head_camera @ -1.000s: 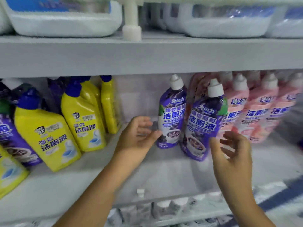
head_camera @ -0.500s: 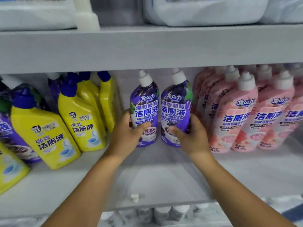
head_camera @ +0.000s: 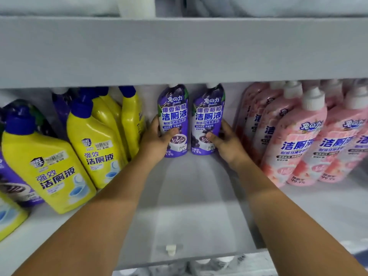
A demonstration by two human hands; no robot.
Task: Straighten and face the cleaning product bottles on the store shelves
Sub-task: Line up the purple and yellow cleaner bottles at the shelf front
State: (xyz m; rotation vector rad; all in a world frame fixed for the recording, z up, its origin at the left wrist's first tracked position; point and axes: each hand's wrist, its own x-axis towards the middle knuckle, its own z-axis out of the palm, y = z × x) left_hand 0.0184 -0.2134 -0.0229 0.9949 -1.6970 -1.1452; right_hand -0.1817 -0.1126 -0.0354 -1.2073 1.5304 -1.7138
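Grey shelving [head_camera: 179,50] (flat, even light)

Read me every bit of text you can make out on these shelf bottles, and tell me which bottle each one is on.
"兔の力", "爆香葡萄", "洁厕液", "9.9%": left purple bottle, held by the left hand.
The same brand and name: right purple bottle, held by the right hand.
"强效 洁厕液", sticker "8.00": yellow bottles.
"兔の力", "洁厕", "99.9%": pink bottles.
Smaller lines: too blurred.

A shop: grey shelves [head_camera: 179,52] stocked with rows of identical, price-stickered cleaner bottles [head_camera: 95,148]
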